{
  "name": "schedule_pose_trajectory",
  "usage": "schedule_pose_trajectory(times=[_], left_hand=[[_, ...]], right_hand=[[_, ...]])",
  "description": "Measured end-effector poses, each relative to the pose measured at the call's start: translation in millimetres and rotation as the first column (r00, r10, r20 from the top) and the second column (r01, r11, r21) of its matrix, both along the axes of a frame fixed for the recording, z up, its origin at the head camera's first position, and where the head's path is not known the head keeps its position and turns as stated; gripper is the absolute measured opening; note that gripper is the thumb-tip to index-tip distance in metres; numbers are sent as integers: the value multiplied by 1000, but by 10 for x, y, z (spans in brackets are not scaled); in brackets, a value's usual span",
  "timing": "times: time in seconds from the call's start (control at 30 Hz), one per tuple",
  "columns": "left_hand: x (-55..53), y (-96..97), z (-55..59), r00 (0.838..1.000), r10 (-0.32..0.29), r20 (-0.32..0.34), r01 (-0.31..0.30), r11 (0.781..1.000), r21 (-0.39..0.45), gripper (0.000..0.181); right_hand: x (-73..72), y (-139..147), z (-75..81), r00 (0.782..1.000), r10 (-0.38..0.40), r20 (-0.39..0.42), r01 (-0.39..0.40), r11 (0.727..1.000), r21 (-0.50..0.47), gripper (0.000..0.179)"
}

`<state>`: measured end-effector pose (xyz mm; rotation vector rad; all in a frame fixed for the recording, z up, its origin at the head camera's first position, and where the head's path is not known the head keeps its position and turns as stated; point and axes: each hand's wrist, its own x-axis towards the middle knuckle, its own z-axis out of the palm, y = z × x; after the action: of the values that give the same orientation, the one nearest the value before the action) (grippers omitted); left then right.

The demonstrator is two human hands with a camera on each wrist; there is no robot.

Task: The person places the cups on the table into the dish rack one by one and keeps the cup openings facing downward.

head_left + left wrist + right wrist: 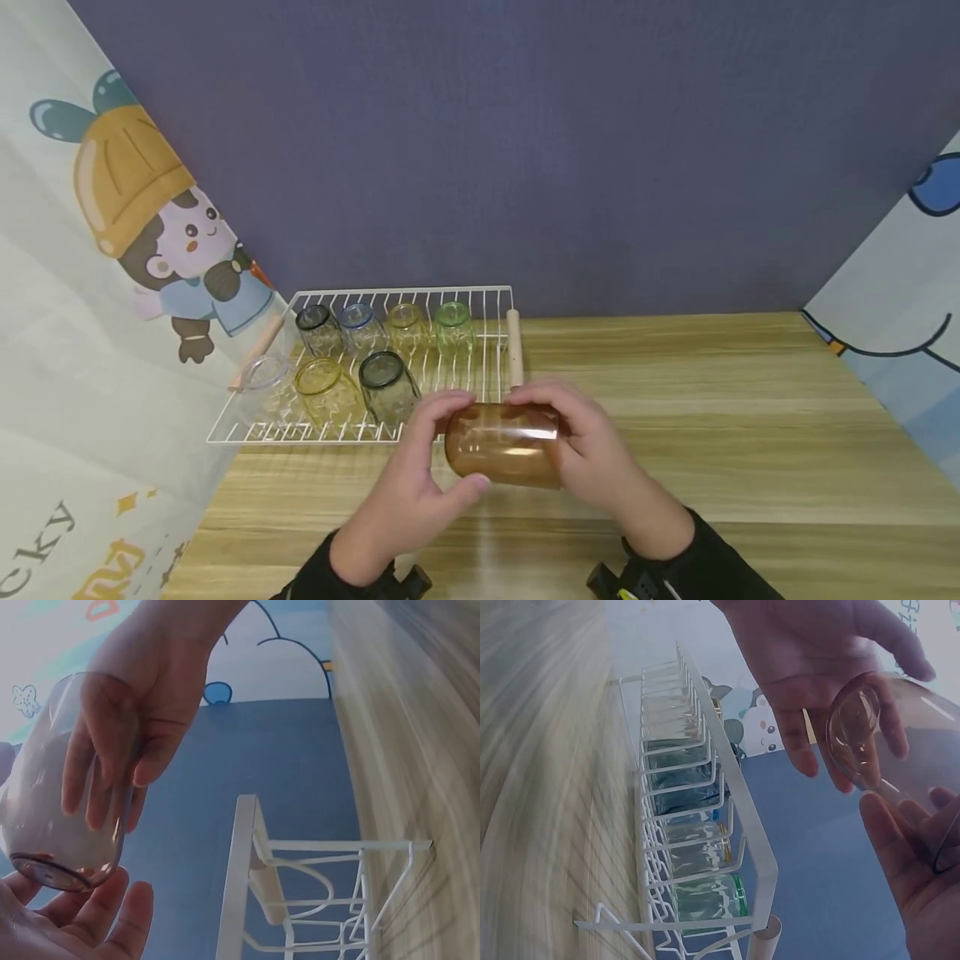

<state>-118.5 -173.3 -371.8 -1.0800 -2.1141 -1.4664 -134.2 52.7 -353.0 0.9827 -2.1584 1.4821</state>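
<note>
An amber see-through drinking glass (504,446) lies sideways between both hands, above the table and in front of the rack. My left hand (408,500) holds its rounded base end, with the thumb low and the fingers at the top. Around the other end, my right hand (600,450) grips the glass. The left wrist view shows the right hand's fingers through the glass (56,802); whether they are inside or behind it I cannot tell. Seen from the right wrist, the left hand's fingers (836,746) are spread about the glass's base.
A white wire rack (427,400) with wooden handles (514,346) stands at the back left. Several tinted glasses are in two rows there, including a green glass (454,329) and a yellow glass (328,392). Wood-grain table (712,433) extends to the right, below a dark blue wall (525,167).
</note>
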Motion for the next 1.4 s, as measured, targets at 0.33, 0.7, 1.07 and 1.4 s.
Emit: schedule_pose_trajectory(times=[0.33,0.7,1.07,1.4], left_hand=[[18,48,-49,996,-45,82,40,998,56,74],[46,95,-58,987,-60,149,39,990,137,66],[7,137,-104,980,-116,163,73,966,248,64],[-13,120,-141,956,-201,215,123,936,329,60]], right_hand=[[47,-112,-50,999,-33,-7,33,999,-22,57],[36,-157,-147,993,-90,-78,85,994,-65,53],[11,-174,-178,994,-64,-84,52,988,-142,40],[19,-200,-224,1000,7,20,-4,983,-182,33]])
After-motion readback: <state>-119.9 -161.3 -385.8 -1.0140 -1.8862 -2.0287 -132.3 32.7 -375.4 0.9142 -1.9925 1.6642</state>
